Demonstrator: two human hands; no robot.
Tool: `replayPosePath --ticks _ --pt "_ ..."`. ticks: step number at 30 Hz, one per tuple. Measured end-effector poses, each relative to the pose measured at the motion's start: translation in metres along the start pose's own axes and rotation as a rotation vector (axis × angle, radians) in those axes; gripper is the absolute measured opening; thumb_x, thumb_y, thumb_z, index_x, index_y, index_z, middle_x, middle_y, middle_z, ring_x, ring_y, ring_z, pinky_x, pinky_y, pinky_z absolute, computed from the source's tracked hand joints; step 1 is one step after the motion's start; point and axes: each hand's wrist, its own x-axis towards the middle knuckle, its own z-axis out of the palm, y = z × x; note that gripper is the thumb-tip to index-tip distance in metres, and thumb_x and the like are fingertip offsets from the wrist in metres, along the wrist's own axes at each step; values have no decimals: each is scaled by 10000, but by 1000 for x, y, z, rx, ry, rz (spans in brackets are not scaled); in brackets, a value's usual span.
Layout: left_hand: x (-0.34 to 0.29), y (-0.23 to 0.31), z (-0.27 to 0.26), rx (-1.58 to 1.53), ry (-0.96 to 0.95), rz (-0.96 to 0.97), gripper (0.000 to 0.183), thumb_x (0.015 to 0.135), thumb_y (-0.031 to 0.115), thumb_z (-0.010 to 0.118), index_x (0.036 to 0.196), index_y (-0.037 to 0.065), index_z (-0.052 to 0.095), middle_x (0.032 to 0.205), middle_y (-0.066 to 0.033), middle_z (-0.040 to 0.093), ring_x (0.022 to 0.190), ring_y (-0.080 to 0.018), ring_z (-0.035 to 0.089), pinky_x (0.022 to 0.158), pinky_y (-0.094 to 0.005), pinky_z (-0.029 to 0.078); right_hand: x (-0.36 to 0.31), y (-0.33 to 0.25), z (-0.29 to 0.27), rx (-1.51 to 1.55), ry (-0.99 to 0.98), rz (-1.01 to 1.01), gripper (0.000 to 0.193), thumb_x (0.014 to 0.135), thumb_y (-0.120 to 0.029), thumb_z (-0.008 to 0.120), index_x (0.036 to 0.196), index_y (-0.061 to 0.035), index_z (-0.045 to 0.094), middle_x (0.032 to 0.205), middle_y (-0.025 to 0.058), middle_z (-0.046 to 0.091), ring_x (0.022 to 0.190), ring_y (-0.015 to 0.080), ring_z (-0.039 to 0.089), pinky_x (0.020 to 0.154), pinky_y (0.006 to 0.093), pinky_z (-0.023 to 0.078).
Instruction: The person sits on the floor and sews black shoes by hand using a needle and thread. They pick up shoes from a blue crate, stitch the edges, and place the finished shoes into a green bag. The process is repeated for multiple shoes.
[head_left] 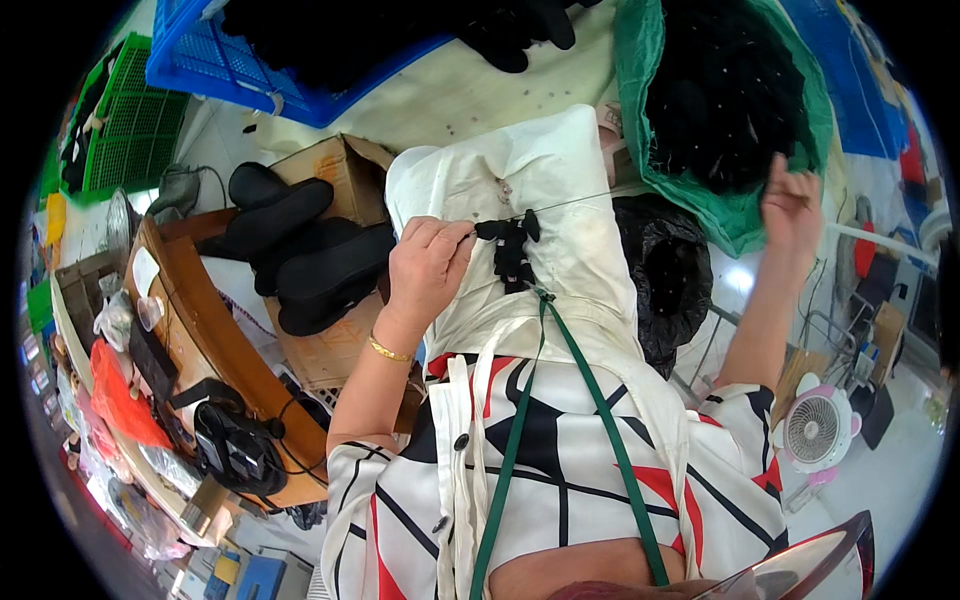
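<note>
My left hand (430, 258) is closed in a pinch on the end of a small black fabric piece (488, 230) above my lap. From that piece a taut dark thread (570, 203) slants up to the right and fades over the green sack. Its line points to the fingertips of my right hand (793, 210), raised at the right with its fingers mostly curled; a needle cannot be made out. Several more small black pieces (513, 258) lie bunched on the white apron (570, 150) across my lap, beside my left hand.
Black pieces fill a green woven sack (640, 110) at upper right, near my right hand. A black plastic bag (660, 280) stands below it. Blue crate (220, 60) at upper left; black slippers (330, 275) on cardboard boxes (345, 350), left. Wooden table (235, 350); fan (815, 428).
</note>
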Motion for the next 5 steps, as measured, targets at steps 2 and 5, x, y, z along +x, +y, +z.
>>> replayPosePath --ticks 2,5 --pt "-2 -3 -1 1 -10 -23 144 798 57 722 933 64 674 832 -92 664 788 -285 625 679 -371 513 43 -42 -56 30 20 -213 267 1009 -62 410 743 -55 388 586 31 356 531 160 413 1135 565 362" --pt "-6 -5 -1 -20 -40 -82 148 798 64 726 937 72 677 837 -92 669 794 -285 629 685 -370 516 53 -50 -81 -138 190 -440 304 1032 -157 425 745 -58 412 609 51 393 524 179 416 1111 557 370"
